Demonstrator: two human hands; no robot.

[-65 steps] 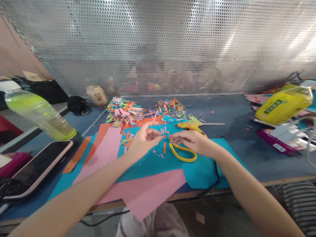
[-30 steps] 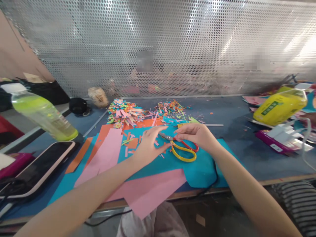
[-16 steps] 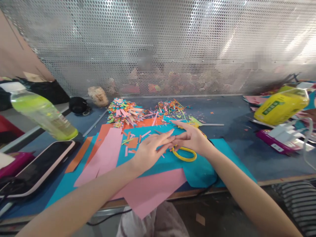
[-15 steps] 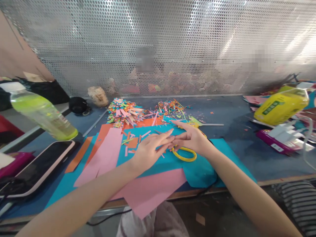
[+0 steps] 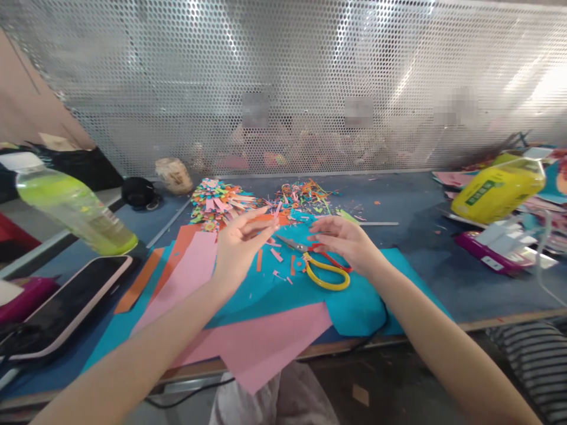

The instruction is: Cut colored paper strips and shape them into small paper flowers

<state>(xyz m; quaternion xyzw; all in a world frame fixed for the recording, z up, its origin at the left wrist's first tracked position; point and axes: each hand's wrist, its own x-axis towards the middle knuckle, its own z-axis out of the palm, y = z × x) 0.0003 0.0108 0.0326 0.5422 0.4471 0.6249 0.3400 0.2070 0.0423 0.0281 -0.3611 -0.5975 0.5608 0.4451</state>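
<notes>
My left hand (image 5: 237, 245) is raised over the papers, its thumb and fingertips closed on a small pink paper strip (image 5: 277, 216). Opposite it, my right hand (image 5: 348, 243) hovers with bent fingers apart and nothing visible in them. Below and between the hands lie scissors (image 5: 325, 283) with one yellow and one red loop, blades pointing left. They rest on a blue paper sheet (image 5: 266, 301) scattered with small orange and pink scraps (image 5: 276, 254). Behind my left hand sits a layered cluster of fringed multicoloured paper (image 5: 217, 203).
Pink paper (image 5: 266, 348) overhangs the front edge. A green drink bottle (image 5: 75, 203) and a phone (image 5: 66, 304) stand left; a yellow bottle (image 5: 496, 189) and a purple box (image 5: 487, 252) are right. Paper shreds (image 5: 305, 195) lie before a perforated metal panel (image 5: 305, 71).
My hands, which were together over the blue sheet, have moved apart. The left went left and up with a pink strip at its fingertips. Scraps under it have shifted, and more of the scissors shows.
</notes>
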